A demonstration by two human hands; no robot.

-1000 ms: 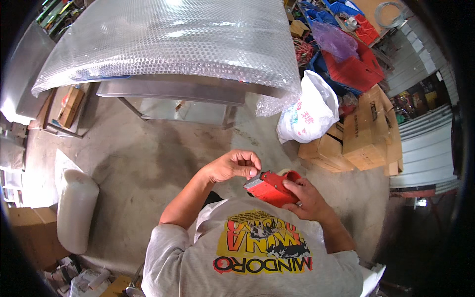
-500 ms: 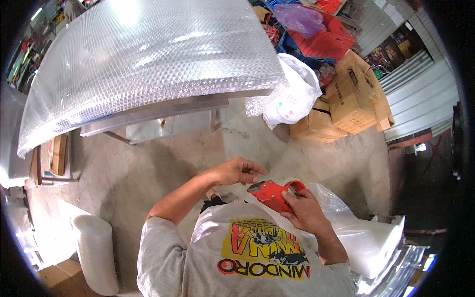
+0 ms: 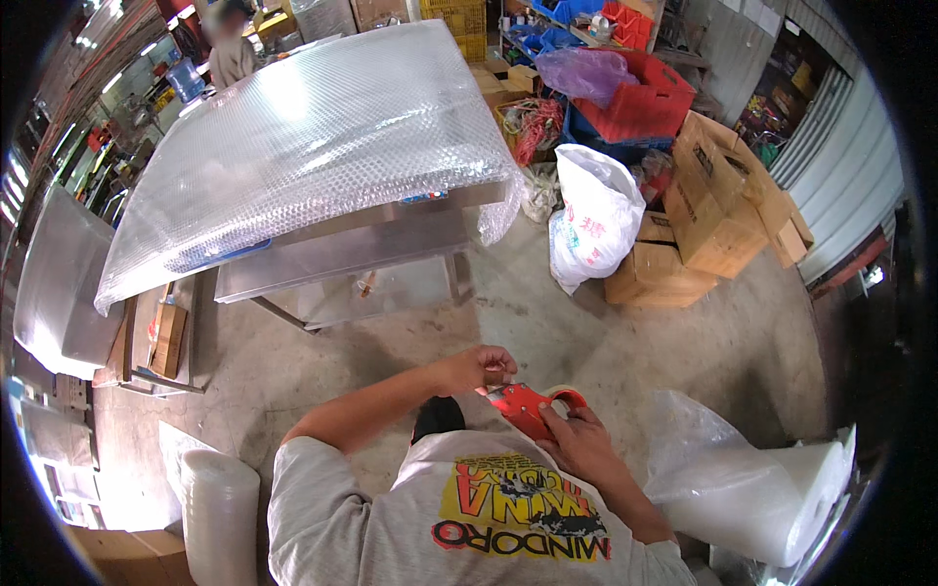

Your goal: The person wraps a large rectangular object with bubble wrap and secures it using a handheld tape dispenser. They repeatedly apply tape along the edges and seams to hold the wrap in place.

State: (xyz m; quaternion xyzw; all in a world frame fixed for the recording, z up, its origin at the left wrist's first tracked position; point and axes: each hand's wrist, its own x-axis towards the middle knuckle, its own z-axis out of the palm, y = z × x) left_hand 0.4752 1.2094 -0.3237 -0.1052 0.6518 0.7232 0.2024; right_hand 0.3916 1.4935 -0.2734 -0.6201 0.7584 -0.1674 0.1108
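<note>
In front of my body, my right hand (image 3: 584,441) grips a red tape gun (image 3: 521,407). A roll of tape (image 3: 567,397) sits in its far end. At the front tip of the tape gun, my left hand (image 3: 481,369) has its fingertips pinched together; whatever lies between them is too small to make out. Beyond my hands, a large sheet of bubble wrap (image 3: 322,127) drapes over a wide metal piece (image 3: 391,234) shaped like a table, its edge hanging down on the near side.
A white sack (image 3: 592,220) and cardboard boxes (image 3: 718,210) stand on the right, below a red crate (image 3: 640,103). Rolls of wrap lie at lower right (image 3: 772,503) and stand at lower left (image 3: 220,508). Another person (image 3: 232,54) is at the far left.
The view has shifted, showing more of the workshop and the other person. My left fingers, formerly extended and apart from the tape gun, have curled into a pinch at its tip.
</note>
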